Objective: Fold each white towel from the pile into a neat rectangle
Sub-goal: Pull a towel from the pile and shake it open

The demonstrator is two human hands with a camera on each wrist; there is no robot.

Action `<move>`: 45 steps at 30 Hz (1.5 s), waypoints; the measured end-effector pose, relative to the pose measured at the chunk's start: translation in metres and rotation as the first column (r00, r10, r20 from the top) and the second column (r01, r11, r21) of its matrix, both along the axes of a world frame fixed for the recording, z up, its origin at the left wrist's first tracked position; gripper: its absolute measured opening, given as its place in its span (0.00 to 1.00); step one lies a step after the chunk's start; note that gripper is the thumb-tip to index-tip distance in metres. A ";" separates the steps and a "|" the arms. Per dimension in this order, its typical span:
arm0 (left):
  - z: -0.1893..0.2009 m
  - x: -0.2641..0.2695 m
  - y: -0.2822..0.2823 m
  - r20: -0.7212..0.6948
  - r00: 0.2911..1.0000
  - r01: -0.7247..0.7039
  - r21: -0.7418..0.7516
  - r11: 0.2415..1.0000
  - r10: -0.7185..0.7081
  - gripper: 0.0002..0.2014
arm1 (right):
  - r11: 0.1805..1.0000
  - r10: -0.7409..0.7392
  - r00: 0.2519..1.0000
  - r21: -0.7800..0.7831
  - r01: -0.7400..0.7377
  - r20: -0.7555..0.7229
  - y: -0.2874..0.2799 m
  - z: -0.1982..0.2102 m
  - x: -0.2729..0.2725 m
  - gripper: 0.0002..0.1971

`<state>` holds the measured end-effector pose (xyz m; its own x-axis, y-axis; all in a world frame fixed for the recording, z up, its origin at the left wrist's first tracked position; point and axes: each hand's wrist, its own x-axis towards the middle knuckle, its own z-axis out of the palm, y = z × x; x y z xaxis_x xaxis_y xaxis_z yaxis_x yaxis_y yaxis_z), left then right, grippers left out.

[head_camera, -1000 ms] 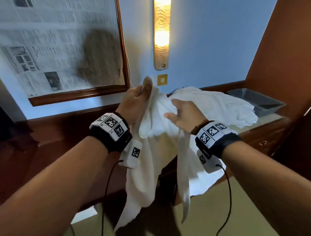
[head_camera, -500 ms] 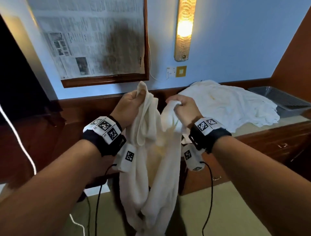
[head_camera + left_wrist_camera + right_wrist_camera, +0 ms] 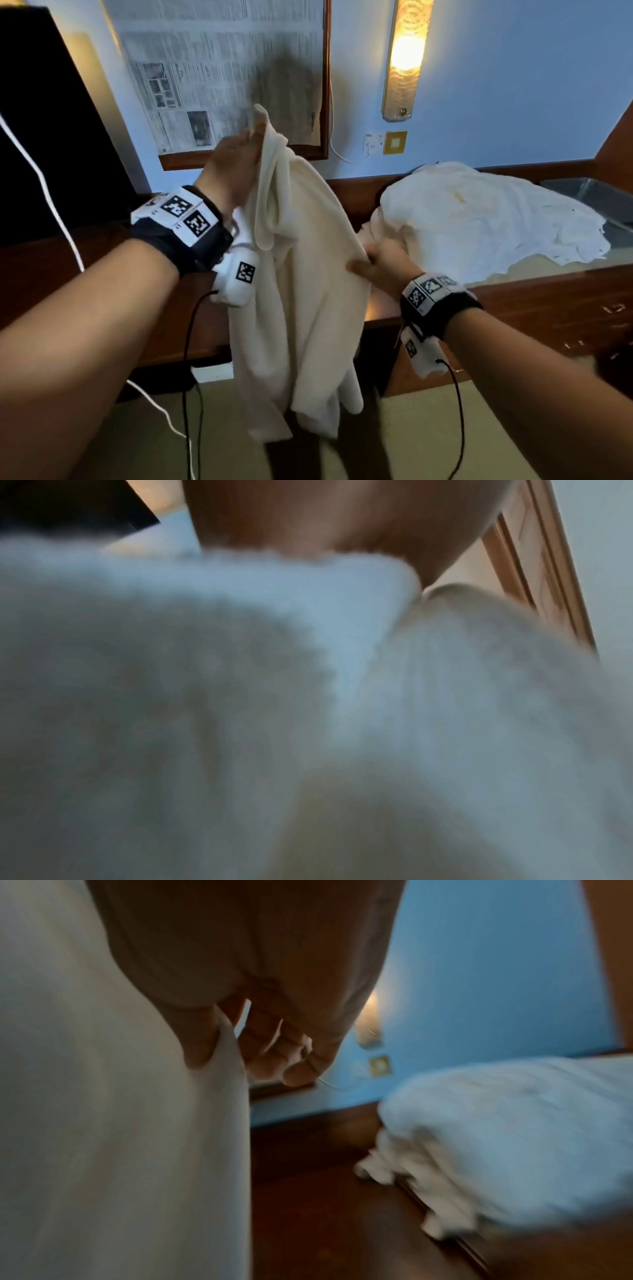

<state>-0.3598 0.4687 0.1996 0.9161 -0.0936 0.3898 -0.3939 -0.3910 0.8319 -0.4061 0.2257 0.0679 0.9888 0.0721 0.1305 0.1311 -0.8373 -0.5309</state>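
Gripping the white towel at its top corner, your left hand is holding it high in front of the counter, fingers closed on the cloth. Your right hand is pinching the towel's side edge lower down, thumb against fingers. Since half a second ago your hands are spreading apart, left rising, right dropping toward the pile.

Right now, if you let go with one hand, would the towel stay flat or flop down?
Probably flop: the towel already sags in soft folds between the left hand and right hand. It likely feels light, since pinched fingers alone carry it. It probably won't slip; its surface looks fuzzy.
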 end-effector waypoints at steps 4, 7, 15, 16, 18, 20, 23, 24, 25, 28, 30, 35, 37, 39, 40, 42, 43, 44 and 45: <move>-0.013 0.006 0.016 -0.056 0.996 0.064 -0.081 0.995 -0.069 0.23 | 0.942 -0.173 0.979 0.307 0.133 0.105 -0.016 -0.023 0.016 0.11; -0.032 0.010 0.008 -0.158 0.978 0.111 -0.161 0.981 -0.137 0.27 | 0.939 -0.094 0.971 0.345 0.012 0.221 0.008 0.025 0.032 0.10; -0.033 0.010 -0.031 -0.106 0.990 0.084 -0.062 0.995 -0.090 0.31 | 0.970 0.087 0.909 0.172 -0.170 0.408 0.033 0.098 0.051 0.10; -0.033 0.017 -0.029 -0.103 0.991 0.078 -0.091 0.993 -0.087 0.32 | 0.967 0.107 0.927 0.179 -0.181 0.360 0.027 0.095 0.050 0.11; -0.028 0.023 -0.027 -0.096 0.991 0.088 -0.109 0.990 -0.098 0.31 | 0.956 0.179 0.954 0.187 -0.226 0.239 0.019 0.081 0.046 0.09; -0.025 0.025 -0.033 -0.075 0.989 0.117 -0.080 0.990 -0.123 0.32 | 0.959 0.216 0.969 0.162 -0.234 0.119 0.012 0.064 0.044 0.08; -0.020 0.029 -0.040 -0.058 0.991 0.109 -0.123 0.986 -0.117 0.30 | 0.991 0.114 0.993 0.074 -0.111 -0.038 -0.009 0.040 0.046 0.07; -0.019 0.032 -0.038 -0.051 0.993 0.098 -0.141 0.985 -0.106 0.29 | 0.997 0.062 0.996 0.051 -0.059 -0.070 -0.020 0.031 0.047 0.07; -0.018 0.035 -0.034 -0.041 0.995 0.086 -0.141 0.986 -0.093 0.27 | 0.999 0.021 0.996 0.037 -0.018 -0.090 -0.033 0.021 0.048 0.09; -0.014 0.044 -0.019 0.051 0.999 0.000 -0.036 0.999 0.001 0.18 | 0.979 -0.039 0.993 0.196 0.060 -0.110 -0.069 -0.005 0.046 0.16; -0.014 0.046 -0.014 0.009 0.998 0.060 -0.170 0.984 -0.060 0.16 | 0.935 -0.096 0.994 0.337 0.109 -0.054 -0.082 -0.015 0.044 0.19; -0.021 0.033 -0.012 -0.041 0.975 0.196 -0.301 0.933 -0.218 0.28 | 0.761 -0.271 0.961 0.624 0.180 0.052 -0.066 0.010 0.055 0.18; -0.020 0.021 -0.006 -0.065 0.951 0.282 -0.222 0.933 -0.303 0.24 | 0.681 -0.313 0.944 0.718 0.144 0.107 -0.050 0.037 0.055 0.14; -0.014 0.012 0.010 -0.151 0.889 0.428 -0.066 0.901 -0.433 0.11 | 0.658 -0.330 0.927 0.747 0.090 0.179 -0.033 0.064 0.057 0.07; -0.007 0.007 0.021 -0.224 0.843 0.494 -0.035 0.869 -0.489 0.11 | 0.679 -0.313 0.921 0.733 0.047 0.231 -0.023 0.079 0.056 0.07; 0.007 0.002 0.042 -0.268 0.801 0.558 0.009 0.830 -0.536 0.13 | 0.755 -0.219 0.911 0.652 -0.068 0.349 -0.003 0.106 0.053 0.08; 0.014 0.001 0.050 -0.223 0.818 0.553 0.047 0.832 -0.531 0.10 | 0.792 -0.163 0.901 0.598 -0.124 0.402 0.007 0.118 0.051 0.08; 0.022 0.001 0.055 -0.149 0.854 0.514 0.081 0.854 -0.499 0.06 | 0.819 -0.113 0.890 0.549 -0.169 0.442 0.018 0.129 0.048 0.09; 0.029 0.002 0.060 -0.075 0.890 0.456 0.093 0.885 -0.450 0.04 | 0.835 -0.068 0.878 0.509 -0.210 0.474 0.028 0.140 0.044 0.09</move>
